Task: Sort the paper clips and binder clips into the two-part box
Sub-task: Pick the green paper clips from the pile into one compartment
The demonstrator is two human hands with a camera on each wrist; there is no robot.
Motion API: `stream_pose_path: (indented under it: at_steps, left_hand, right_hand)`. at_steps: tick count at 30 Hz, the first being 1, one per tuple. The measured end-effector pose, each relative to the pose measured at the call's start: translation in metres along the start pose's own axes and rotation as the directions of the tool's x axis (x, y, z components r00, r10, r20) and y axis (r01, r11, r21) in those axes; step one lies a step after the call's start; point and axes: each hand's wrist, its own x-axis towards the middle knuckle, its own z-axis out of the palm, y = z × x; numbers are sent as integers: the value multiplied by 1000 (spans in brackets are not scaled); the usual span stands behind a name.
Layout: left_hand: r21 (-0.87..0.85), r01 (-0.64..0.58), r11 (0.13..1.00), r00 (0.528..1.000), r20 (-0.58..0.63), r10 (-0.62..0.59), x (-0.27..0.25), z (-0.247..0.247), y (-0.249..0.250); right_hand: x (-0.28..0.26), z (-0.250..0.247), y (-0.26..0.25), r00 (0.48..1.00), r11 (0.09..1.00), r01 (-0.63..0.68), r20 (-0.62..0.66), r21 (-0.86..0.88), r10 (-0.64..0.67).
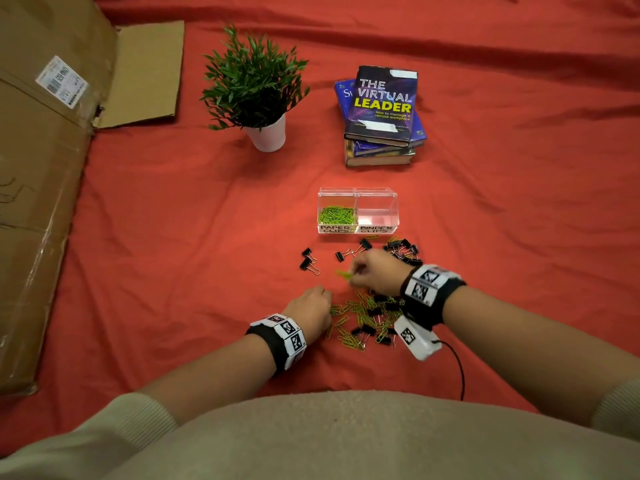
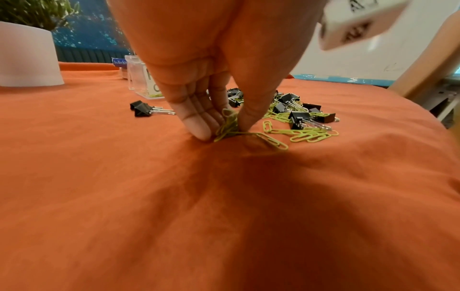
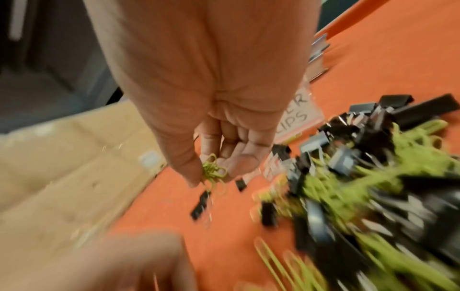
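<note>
A clear two-part box (image 1: 358, 211) stands on the red cloth; its left part, labelled PAPER CLIPS, holds green paper clips (image 1: 336, 215), and its right part, labelled BINDER CLIPS, looks bare. A mixed pile of green paper clips (image 1: 349, 323) and black binder clips (image 1: 403, 251) lies in front of it. My left hand (image 1: 313, 308) pinches a small bunch of green paper clips (image 2: 227, 126) against the cloth at the pile's left edge. My right hand (image 1: 372, 271) hovers above the pile and pinches a few green paper clips (image 3: 212, 171) between thumb and fingers.
A potted plant (image 1: 256, 88) and a stack of books (image 1: 381, 116) stand behind the box. A large cardboard carton (image 1: 45, 168) lies along the left. Loose binder clips (image 1: 308, 263) sit left of the pile. A black cable (image 1: 459, 368) trails from my right wrist.
</note>
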Motion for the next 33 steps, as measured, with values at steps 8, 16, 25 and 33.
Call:
stream_pose_path:
  at_steps: [8, 16, 25, 33]
  left_hand:
    - [-36, -51, 998, 998, 43, 52, 2, -2, -9]
    - [-273, -61, 960, 996, -74, 43, 12, -35, -20]
    - [-338, -94, 937, 954, -300, -12, 81, -126, -10]
    - [-312, 30, 949, 948, -291, -125, 114, -127, -8]
  right_hand:
    - [51, -75, -36, 949, 985, -25, -305, 172, 77]
    - [91, -59, -37, 956, 956, -130, -291, -263, 50]
    - [20, -17, -1, 978, 951, 88, -156, -295, -139]
    - [-6, 19, 31, 994, 923, 37, -79, -382, -72]
